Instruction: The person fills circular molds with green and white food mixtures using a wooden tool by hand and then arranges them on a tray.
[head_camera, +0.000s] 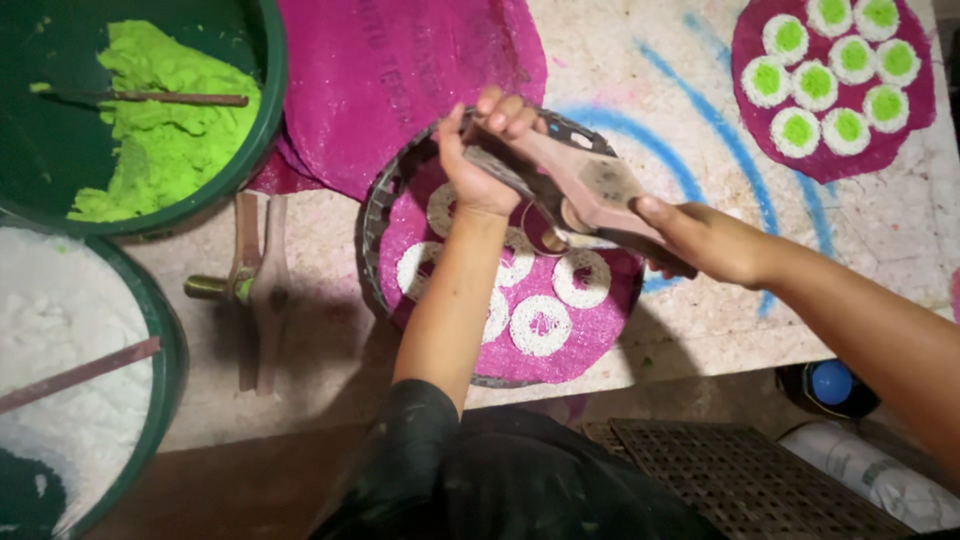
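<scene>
Both my hands grip a wooden press (585, 190): left hand (480, 160) closed round its top, right hand (705, 240) clasping its handle, above white rings (540, 325) on a pink sheet (600, 320).

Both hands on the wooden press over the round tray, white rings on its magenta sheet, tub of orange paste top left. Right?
Not quite: the paste in the top-left tub is bright green, not orange, as the head view shows. The rest holds: the left hand and right hand both grip the wooden press over the round tray, and white rings lie on its magenta sheet.
</scene>
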